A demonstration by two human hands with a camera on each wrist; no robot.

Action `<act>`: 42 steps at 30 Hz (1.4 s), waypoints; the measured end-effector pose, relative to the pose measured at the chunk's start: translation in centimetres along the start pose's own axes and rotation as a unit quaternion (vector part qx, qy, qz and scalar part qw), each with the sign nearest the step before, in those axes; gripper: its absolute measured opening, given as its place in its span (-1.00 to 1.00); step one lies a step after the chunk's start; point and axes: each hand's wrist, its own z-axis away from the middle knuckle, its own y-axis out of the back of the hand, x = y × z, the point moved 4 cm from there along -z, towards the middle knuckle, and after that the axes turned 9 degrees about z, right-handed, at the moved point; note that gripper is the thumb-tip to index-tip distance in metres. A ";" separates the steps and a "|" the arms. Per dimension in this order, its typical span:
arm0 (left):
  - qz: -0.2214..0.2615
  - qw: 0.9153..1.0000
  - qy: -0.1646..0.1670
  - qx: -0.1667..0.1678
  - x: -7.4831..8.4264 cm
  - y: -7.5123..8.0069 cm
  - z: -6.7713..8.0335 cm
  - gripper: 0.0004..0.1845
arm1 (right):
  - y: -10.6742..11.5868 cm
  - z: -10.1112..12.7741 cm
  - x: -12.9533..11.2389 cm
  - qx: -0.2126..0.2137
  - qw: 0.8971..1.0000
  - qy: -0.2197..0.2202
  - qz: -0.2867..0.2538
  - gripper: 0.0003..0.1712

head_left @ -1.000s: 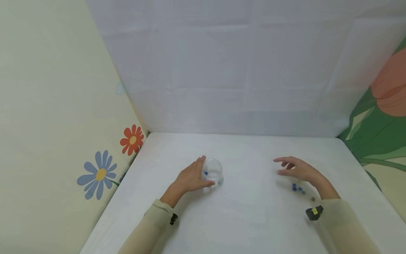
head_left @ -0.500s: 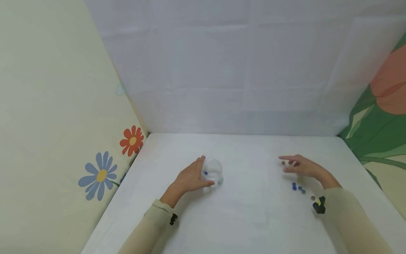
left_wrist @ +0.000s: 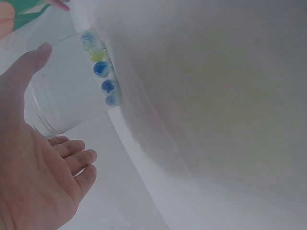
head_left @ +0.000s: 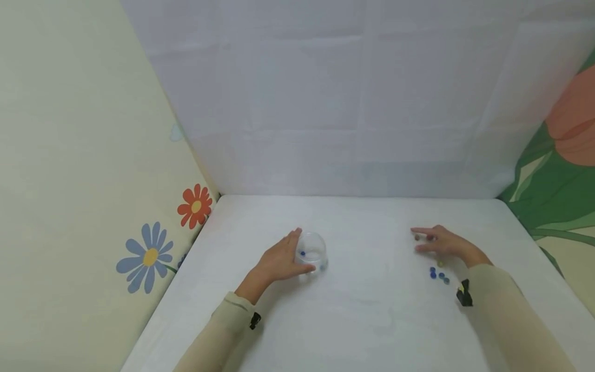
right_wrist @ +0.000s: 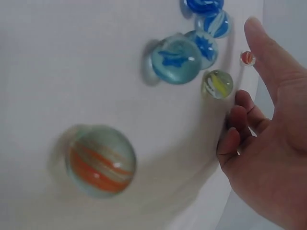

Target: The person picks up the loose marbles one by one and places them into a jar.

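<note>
So the left hand (head_left: 279, 261) has its fingers wrapped round a clear cup (head_left: 312, 250) mid-counter (head_left: 362, 320), while the right hand (head_left: 443, 244), fingers loose, reaches at a small marble (head_left: 417, 237) beside blue marbles (head_left: 438, 275).

A white table (head_left: 362, 320) fills the near ground, lit evenly with soft shadows. A pale grey-white cloth wall (head_left: 325, 103) closes the far side. The cream left wall (head_left: 69, 155) bears a red flower (head_left: 194, 206) and a blue flower (head_left: 147, 257). The right wall (head_left: 564, 170) shows green leaves and an orange bloom.
</note>
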 end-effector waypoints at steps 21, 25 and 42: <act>-0.001 1.000 -0.001 -0.002 -0.3 0.0 -0.1 0.22 | -0.5 -1.0 0.3 0.057 0.994 -0.091 -0.022 -0.52; 0.004 1.000 -0.002 -0.001 -0.2 -0.1 -0.1 0.22 | -0.4 -0.7 0.1 0.060 0.995 -0.081 -0.019 -0.51; 0.010 1.000 -0.012 0.002 -0.6 -0.1 0.0 0.23 | 0.0 0.7 -3.1 0.076 0.996 -0.032 -0.027 -0.57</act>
